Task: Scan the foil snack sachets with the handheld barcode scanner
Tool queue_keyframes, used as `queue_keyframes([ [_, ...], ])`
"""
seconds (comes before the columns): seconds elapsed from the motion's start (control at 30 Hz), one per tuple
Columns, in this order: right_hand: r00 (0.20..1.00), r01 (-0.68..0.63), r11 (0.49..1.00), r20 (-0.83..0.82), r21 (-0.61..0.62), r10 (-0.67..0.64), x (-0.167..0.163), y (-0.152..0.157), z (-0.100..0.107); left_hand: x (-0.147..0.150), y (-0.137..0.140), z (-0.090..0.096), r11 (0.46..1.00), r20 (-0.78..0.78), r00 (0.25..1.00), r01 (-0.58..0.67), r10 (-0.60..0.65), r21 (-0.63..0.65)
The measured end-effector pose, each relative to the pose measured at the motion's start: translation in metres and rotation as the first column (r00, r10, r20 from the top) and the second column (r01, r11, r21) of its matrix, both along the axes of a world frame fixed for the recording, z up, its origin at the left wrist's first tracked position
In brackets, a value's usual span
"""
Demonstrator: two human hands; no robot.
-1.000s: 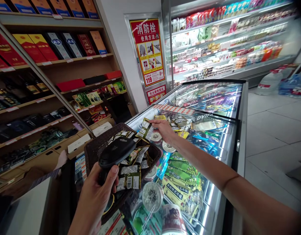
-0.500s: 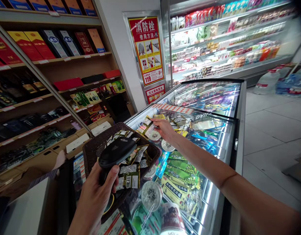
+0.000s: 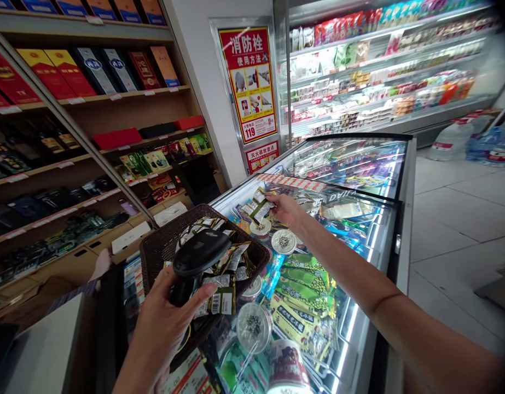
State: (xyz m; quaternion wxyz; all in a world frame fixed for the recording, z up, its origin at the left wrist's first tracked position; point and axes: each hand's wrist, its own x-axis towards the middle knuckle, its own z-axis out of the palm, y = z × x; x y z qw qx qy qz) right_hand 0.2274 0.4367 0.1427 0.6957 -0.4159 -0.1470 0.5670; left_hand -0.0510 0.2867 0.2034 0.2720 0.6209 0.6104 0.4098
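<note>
My left hand (image 3: 164, 317) is wrapped round the handle of a black barcode scanner (image 3: 201, 253), its thumb stretched along the side. The scanner's head is over a dark brown woven basket (image 3: 156, 257) that holds several small snack packets (image 3: 223, 301) with foil wrappers and printed labels. My right hand (image 3: 287, 210) pinches a snack packet (image 3: 255, 207) with a gold-green band and white printed labels, above the chest freezer's goods. Close below that packet stands a lidded cup (image 3: 260, 227). Part of the basket's contents is hidden by the scanner.
The basket stands at the left edge of a chest freezer (image 3: 405, 235) with ice creams, green-wrapped bars (image 3: 301, 279) and lidded cups inside. Shelves of boxed goods (image 3: 92, 68) rise at left. Behind are a red fire-hydrant poster (image 3: 250, 82) and a lit display cooler (image 3: 383, 71); water jugs (image 3: 451, 139) stand at right.
My right hand has moved slightly right and the packet in it has turned, showing its banded, labelled side. My left thumb has straightened along the scanner, which is shifted slightly right.
</note>
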Motion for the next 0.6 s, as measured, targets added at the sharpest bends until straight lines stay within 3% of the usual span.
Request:
queue_keyframes([
  [0.07, 0.987, -0.162, 0.984, -0.004, 0.073, 0.163, -0.009, -0.008, 0.004, -0.001, 0.002, 0.0, 0.999, 0.031, 0.999, 0.042, -0.041, -0.018],
  [0.13, 0.971, -0.239, 0.964, 0.009, 0.115, 0.239, -0.017, -0.015, 0.007, -0.003, 0.003, -0.002, 0.998, 0.043, 0.997, 0.062, -0.061, -0.017],
  [0.4, 0.963, -0.267, 0.944, 0.088, 0.195, 0.254, -0.029, -0.023, 0.004, -0.002, 0.003, -0.004, 0.993, 0.03, 0.993, 0.116, -0.115, -0.022],
  [0.5, 0.99, -0.13, 0.981, 0.077, 0.147, 0.12, -0.025, -0.014, -0.003, -0.001, 0.002, -0.002, 0.994, 0.042, 0.994, 0.1, -0.098, -0.05],
  [0.6, 0.978, 0.197, 0.98, 0.071, -0.022, -0.195, -0.008, 0.004, -0.016, -0.004, 0.0, 0.0, 0.998, 0.084, 0.996, 0.041, -0.038, -0.037],
])
